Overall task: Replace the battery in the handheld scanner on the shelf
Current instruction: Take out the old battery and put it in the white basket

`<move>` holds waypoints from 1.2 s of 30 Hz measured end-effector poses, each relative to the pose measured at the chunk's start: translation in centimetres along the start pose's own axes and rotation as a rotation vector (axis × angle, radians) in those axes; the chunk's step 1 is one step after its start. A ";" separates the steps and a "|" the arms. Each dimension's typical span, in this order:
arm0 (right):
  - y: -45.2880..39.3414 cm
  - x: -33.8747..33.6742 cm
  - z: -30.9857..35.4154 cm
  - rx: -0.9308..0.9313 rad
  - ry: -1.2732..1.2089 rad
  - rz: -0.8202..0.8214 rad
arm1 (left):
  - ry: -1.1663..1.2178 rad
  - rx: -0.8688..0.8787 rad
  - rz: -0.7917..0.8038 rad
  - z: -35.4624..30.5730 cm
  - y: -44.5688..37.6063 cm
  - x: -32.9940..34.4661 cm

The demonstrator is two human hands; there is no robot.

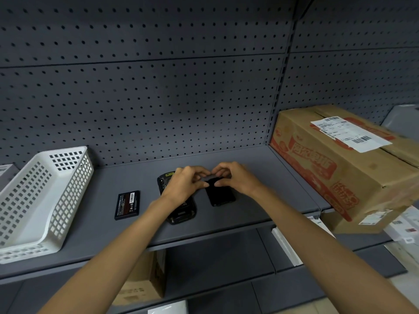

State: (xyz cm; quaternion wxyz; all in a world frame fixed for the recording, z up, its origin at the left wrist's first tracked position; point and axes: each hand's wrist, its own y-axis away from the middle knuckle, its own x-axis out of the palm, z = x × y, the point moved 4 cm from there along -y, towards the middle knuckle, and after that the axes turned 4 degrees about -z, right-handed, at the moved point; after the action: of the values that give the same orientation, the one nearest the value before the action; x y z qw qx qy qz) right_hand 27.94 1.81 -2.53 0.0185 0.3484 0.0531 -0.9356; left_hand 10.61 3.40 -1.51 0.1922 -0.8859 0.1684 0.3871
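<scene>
Step in hand: I judged the swap was midway; the black handheld scanner [179, 208] lay back-up on the grey metal shelf [226, 220] with its battery bay seemingly uncovered, partly hidden under my left wrist.
Left hand: my left hand [184, 181] hovered over the scanner's top end, fingers curled, pinching the near edge of a flat black rectangular piece [220, 192].
Right hand: my right hand [231, 176] pinched the same piece from the other side; I could not tell whether it was the cover or a battery.
Labelled battery: a flat black battery with a red-and-white label [127, 205] lay apart, left of the scanner, untouched.
Next move: I reckoned the piece needed lining up squarely with the bay.
Around: a white perforated plastic basket [45, 200] sat far left, a printed cardboard box [340, 168] far right; neither blocked the work.
</scene>
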 end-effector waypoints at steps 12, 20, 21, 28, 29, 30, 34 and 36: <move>0.8 3.3 5.4 -0.164 0.005 0.181 | -0.055 0.009 -0.142 2.5 4.2 -5.3; 1.8 4.7 6.0 -0.158 0.098 0.278 | -0.087 -0.020 -0.100 3.7 7.3 -6.0; 1.9 4.7 6.0 -0.163 0.101 0.278 | -0.090 -0.023 -0.083 3.7 7.6 -5.9; 2.0 5.0 6.0 -0.174 0.131 0.278 | -0.091 0.014 -0.017 3.8 9.2 -5.7; 1.9 5.0 6.0 -0.175 0.146 0.275 | -0.101 0.009 0.001 3.9 9.2 -5.7; 1.9 5.0 6.0 -0.173 0.168 0.271 | -0.110 0.003 0.024 4.2 9.3 -5.6; 2.0 5.1 5.9 -0.175 0.249 0.263 | -0.126 0.001 0.053 4.7 9.4 -5.4; 2.1 5.2 5.7 -0.176 0.273 0.265 | -0.142 0.005 0.041 4.6 9.4 -5.4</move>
State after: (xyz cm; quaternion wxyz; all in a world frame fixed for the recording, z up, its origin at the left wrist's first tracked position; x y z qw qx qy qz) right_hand 20.44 -0.87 -1.84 0.1641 0.4729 0.0902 -0.8610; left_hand 0.11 -1.79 -2.36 0.1979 -0.8521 0.1737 0.4523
